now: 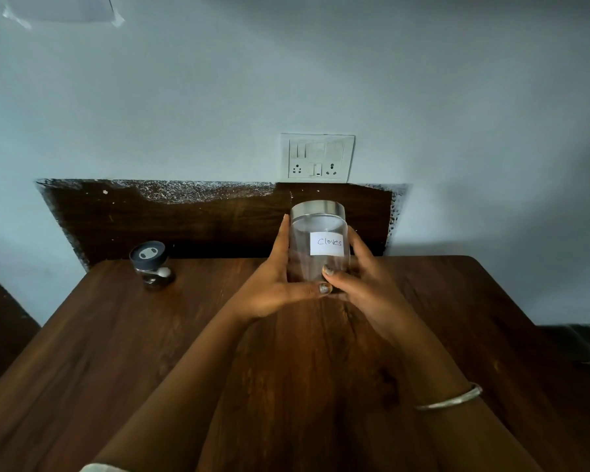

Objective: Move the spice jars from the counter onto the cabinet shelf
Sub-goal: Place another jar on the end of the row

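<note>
- Head view shows me the cloves jar (304, 247) cupped between both hands, upright, over the far middle of the tabletop (116, 335); I cannot tell whether its base rests on the wood or sits just clear of it
- left hand (280, 284) lies along the jar's left wall with fingers pointing up and thumb across the lower front; right hand (361, 284) wraps the right side, thumb on the glass below the paper label (327, 243); both are closed round the jar, neither is free
- glass body, steel lid (317, 207), almost nothing visible inside; I judge it light but rigid, smooth and breakable; a knock against a shelf edge is the risk, and so is a slip through the palms
- I would keep hold low on the body, not on the lid, since I cannot see how firmly the lid sits
- small jar (152, 265) with a dark cap stands well off to the left of the left hand, untouched; it looks easy for one hand, taken round the waist
- cabinet shelf is not in view; a switch plate (317, 158) sits on the wall above the hands
</note>
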